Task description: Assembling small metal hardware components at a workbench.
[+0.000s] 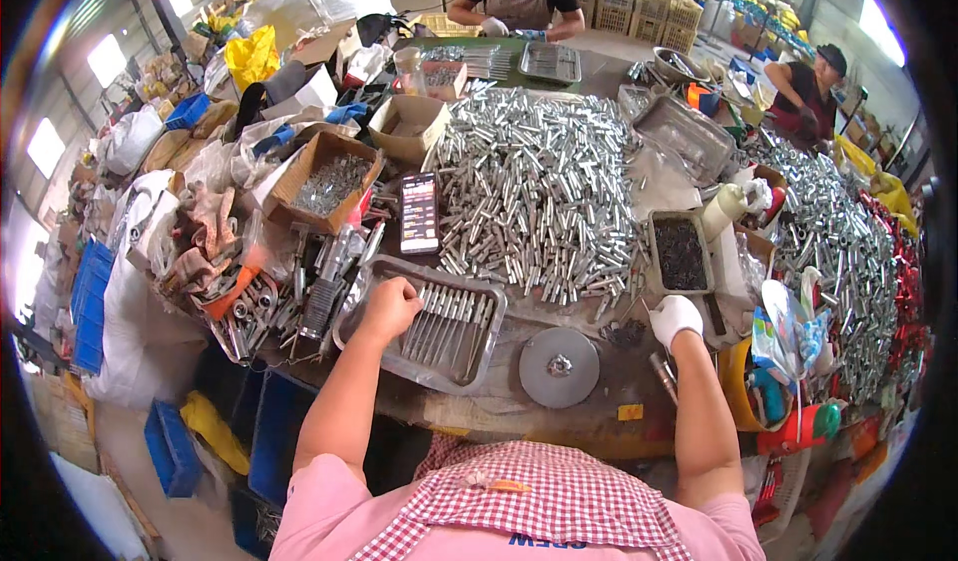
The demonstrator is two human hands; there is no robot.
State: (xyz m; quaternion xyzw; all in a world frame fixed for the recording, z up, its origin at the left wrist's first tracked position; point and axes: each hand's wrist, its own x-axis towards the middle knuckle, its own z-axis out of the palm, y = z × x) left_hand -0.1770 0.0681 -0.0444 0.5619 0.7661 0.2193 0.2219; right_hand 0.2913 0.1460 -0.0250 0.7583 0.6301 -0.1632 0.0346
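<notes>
My left hand (391,309), bare, reaches over the left part of a shallow metal tray (423,369). Its fingers are curled together beside a row of slim metal rods with thicker silver ends (449,319); whatever they hold is hidden. My right hand (676,321) wears a white glove and is closed near the front of a tray of small dark pins (681,252). A thin sliver shows at its fingertips, too small to name. Between my hands lies a round grey disc (559,367) with a metal piece at its centre. A small dark heap (624,333) sits left of the glove.
A large pile of silver metal tubes (539,182) covers the middle of the table. Left stand a phone (419,212) and a cardboard box of small parts (329,184). A yellow bucket (743,386) is at right. Two people work beyond, one opposite (519,2), one far right (806,92).
</notes>
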